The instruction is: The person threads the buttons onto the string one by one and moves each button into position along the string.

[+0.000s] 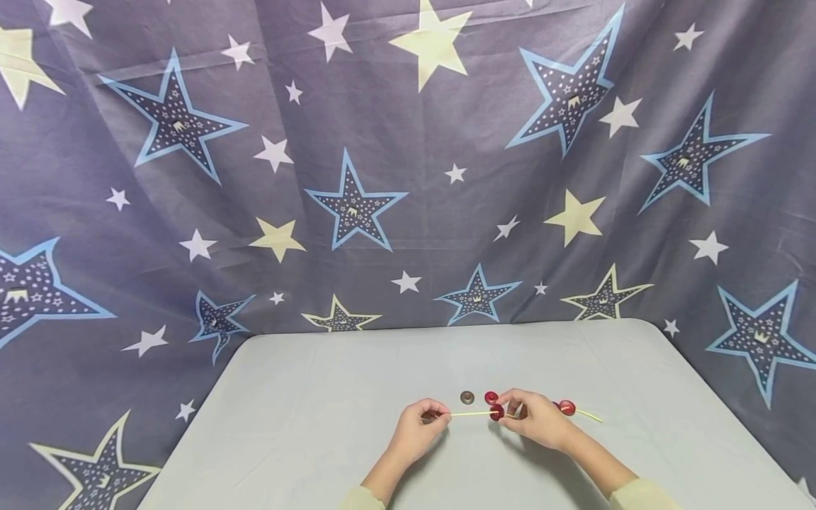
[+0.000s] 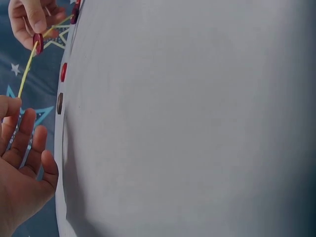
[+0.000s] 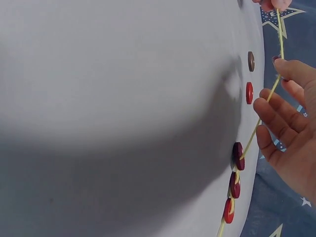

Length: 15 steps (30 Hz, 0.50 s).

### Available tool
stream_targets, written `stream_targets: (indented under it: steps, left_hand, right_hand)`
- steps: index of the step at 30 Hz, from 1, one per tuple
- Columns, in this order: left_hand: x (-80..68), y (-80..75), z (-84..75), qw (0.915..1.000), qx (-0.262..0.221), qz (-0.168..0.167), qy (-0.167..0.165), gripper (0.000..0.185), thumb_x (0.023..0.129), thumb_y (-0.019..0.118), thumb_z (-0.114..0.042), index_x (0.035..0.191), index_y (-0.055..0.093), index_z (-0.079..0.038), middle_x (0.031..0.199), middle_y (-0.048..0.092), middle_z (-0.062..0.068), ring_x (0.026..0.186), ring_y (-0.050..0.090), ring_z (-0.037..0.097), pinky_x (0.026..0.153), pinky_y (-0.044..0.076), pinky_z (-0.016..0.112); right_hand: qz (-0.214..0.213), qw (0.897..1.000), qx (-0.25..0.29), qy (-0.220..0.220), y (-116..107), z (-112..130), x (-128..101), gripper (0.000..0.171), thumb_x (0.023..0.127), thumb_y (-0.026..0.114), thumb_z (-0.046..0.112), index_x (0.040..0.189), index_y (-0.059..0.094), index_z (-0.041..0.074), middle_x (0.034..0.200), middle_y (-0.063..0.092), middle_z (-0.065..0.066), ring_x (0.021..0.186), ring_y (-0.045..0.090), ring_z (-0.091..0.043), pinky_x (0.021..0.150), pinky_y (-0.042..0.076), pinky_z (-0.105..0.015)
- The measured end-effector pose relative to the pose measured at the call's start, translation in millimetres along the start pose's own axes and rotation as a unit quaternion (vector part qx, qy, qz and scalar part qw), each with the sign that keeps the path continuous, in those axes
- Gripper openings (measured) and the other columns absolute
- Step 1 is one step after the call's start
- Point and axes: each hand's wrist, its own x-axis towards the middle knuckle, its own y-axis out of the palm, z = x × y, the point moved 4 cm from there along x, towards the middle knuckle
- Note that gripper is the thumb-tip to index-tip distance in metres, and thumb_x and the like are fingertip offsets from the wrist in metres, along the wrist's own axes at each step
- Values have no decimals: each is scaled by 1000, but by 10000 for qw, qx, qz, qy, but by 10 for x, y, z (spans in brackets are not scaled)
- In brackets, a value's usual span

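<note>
Over the table, both hands (image 1: pixel 417 425) (image 1: pixel 535 418) pinch a yellow cord (image 1: pixel 472 413).

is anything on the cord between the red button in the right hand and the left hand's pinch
Nothing visible. The yellow cord runs bare from the red button at the right hand to the left hand. The loose brown button lies on the table beside it.

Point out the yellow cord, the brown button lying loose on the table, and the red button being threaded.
yellow cord (image 1: pixel 470 414), head view, the bare stretch between the hands.
brown button (image 1: pixel 467 397), head view, its centre.
red button (image 1: pixel 496 412), head view, its face at the right hand's fingertips.
</note>
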Motion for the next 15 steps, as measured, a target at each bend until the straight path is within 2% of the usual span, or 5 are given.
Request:
stream_targets:
  steps: [15]
  left_hand:
    - [-7, -23, 2, 10000, -12, 45, 46, 8, 80, 69, -15, 83, 67, -8, 79, 65, 1, 71, 51, 3, 66, 43, 18]
  right_hand:
    - [-95, 9999, -40, 136, -54, -109, -37, 24, 81, 71, 22, 102, 63, 13, 79, 59, 3, 60, 48, 0, 55, 41, -20]
